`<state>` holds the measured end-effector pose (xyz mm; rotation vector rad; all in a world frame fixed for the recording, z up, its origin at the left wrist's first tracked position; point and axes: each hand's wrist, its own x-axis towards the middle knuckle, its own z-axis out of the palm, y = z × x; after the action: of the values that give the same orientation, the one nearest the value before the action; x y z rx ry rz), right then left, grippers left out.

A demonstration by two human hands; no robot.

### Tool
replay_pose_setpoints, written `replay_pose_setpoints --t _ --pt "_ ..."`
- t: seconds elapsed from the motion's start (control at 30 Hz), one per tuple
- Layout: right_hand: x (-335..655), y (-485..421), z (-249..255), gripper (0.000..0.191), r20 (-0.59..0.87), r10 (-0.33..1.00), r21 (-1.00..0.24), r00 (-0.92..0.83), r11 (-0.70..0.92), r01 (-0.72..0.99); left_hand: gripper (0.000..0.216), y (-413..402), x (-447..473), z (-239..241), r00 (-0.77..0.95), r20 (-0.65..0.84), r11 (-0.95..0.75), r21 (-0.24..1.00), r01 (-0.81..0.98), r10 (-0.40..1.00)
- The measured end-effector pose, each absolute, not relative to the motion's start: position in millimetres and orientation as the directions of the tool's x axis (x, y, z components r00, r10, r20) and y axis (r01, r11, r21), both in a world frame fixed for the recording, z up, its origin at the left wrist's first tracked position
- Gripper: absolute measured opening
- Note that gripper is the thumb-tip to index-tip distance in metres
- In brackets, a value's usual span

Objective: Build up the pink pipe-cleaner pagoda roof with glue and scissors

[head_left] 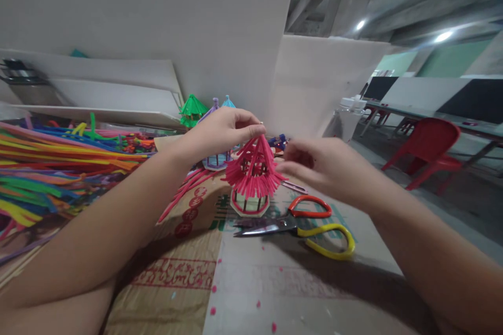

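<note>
My left hand (pixel 222 131) pinches the top of a small pink pipe-cleaner pavilion (pixel 253 170), holding its fringed roof from above. The pavilion's pale hexagonal base (pixel 250 205) rests on the cardboard-covered table (pixel 251 282). My right hand (pixel 318 165) is beside the roof's right edge, fingers curled with the tips touching the pink fringe. Loose pink pipe cleaners (pixel 181 192) lie under my left wrist.
Scissors with one red and one yellow handle (pixel 298 225) lie just in front of the pavilion. A big pile of coloured pipe cleaners (pixel 55 167) fills the left. Finished green (pixel 191 111), purple and blue pavilions stand behind. White boards rise at the back; red chairs (pixel 428 149) stand right.
</note>
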<state>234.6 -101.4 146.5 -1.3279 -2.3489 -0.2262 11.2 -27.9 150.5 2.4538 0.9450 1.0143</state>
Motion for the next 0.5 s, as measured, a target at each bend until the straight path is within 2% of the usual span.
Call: replay_pose_setpoints --t 0.13,0.2,0.27,0.4,0.5 --pt "275.5 -62.7 154.3 0.045 0.323 0.905 -0.066 -0.277 0.314 0.947 0.028 -27.4 12.1 151.6 0.527 0.514 -0.735 0.496 0.462 0.677" --pt "296.6 -37.4 144.4 0.046 0.257 0.944 -0.064 -0.209 0.232 0.971 0.027 -27.2 11.8 153.0 0.523 0.521 -0.738 0.479 0.475 0.675" --pt "313.0 -13.5 126.1 0.048 0.209 0.962 -0.117 -0.174 0.201 0.973 0.027 -26.3 11.3 153.7 0.523 0.515 -0.733 0.484 0.477 0.68" --pt "328.8 25.9 82.5 0.041 0.271 0.962 -0.226 -0.02 0.084 0.971 0.026 -21.7 10.5 151.7 0.526 0.488 -0.714 0.539 0.446 0.697" --pt "331.6 51.0 61.5 0.052 0.278 0.96 -0.294 0.014 0.071 0.953 0.029 -17.3 7.8 151.0 0.523 0.508 -0.726 0.541 0.424 0.684"
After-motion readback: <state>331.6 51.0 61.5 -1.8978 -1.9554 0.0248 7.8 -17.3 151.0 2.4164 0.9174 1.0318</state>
